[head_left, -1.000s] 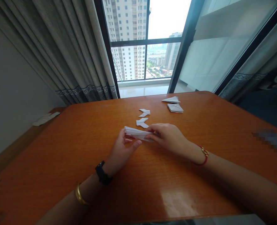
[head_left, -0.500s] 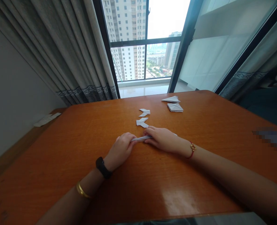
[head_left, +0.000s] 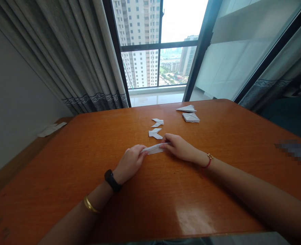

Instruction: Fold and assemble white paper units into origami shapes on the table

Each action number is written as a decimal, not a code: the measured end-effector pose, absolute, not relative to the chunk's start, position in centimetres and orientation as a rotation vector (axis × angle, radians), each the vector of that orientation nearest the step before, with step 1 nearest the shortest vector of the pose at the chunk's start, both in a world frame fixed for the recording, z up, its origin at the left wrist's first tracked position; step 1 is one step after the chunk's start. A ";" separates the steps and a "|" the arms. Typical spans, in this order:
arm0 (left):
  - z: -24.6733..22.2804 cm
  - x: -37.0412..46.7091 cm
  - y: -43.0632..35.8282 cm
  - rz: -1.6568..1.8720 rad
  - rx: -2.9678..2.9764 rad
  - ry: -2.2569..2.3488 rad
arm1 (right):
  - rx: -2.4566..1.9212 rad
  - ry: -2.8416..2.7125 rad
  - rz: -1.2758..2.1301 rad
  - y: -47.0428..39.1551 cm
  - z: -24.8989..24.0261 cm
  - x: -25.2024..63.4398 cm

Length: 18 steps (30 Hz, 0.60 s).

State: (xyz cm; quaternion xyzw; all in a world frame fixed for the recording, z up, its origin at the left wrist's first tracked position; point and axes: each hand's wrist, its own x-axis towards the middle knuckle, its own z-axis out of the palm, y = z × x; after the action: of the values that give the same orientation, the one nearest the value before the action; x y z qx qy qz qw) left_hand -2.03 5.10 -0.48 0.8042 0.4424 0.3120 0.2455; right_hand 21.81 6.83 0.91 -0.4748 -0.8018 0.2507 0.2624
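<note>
Between my two hands is a narrow strip of folded white paper [head_left: 154,149], held low over the wooden table [head_left: 114,129]. My left hand [head_left: 132,158] pinches its left end between thumb and fingers. My right hand [head_left: 178,146] grips the other end, with thumb in front and fingers behind, hiding that end. Just beyond the strip lies a notched, V-shaped folded paper piece [head_left: 154,133], and a second such piece [head_left: 157,123] sits behind it.
Toward the back right of the table rest a pointed stack of folded paper [head_left: 186,108] and a squarish stack [head_left: 190,117]. Past the table's far edge are a window and a grey curtain [head_left: 89,68]. A pale sheet [head_left: 52,129] lies off the left side.
The folded strip has tilted so that more of its flat face shows. My right hand has turned and lifted slightly at its right end; my left hand stays nearly in place.
</note>
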 end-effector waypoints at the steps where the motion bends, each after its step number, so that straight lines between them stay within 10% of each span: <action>1: -0.4 -2.1 5.2 0.882 2.175 1.212 | -1.287 -2.153 0.679 7.0 0.8 22.0; 18: -0.1 -2.6 5.6 0.818 1.887 1.401 | -1.295 -1.847 0.959 7.5 0.6 22.3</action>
State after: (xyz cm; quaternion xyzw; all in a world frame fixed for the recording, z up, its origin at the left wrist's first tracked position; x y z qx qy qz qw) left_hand -2.59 5.55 -0.06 0.7183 0.5334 0.3112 0.3206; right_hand 22.27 7.54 0.65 -0.4971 -0.7092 0.3683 0.3382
